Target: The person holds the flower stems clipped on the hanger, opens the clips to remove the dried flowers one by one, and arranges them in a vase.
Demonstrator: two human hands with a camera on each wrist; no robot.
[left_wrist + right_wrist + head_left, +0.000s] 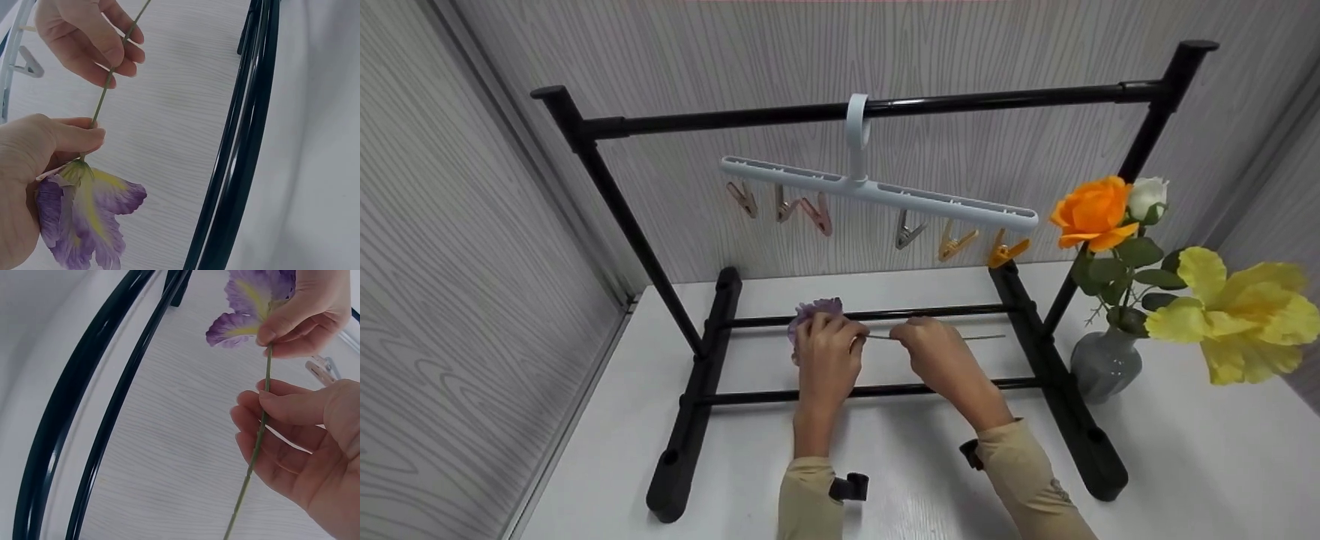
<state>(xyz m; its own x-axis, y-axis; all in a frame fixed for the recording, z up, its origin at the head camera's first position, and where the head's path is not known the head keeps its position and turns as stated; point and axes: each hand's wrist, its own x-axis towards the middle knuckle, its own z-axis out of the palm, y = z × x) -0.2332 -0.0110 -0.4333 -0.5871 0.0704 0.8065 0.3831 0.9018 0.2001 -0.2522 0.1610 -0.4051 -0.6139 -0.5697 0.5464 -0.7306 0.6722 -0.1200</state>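
A purple flower with yellow streaks is held sideways between both hands, over the base bars of the black rack. My left hand pinches its green stem right below the blossom, thumb against fingertips. Farther along the stem, my right hand pinches it between thumb and fingers, the other fingers loosely curved behind. The stem's free end sticks out to the right past the right hand in the head view. Part of the blossom is hidden behind the left hand there.
A light blue hanger with several clips hangs from the black rack's top bar. On the right, a grey vase holds an orange rose, a white rose and a yellow flower. Everything stands on a white table.
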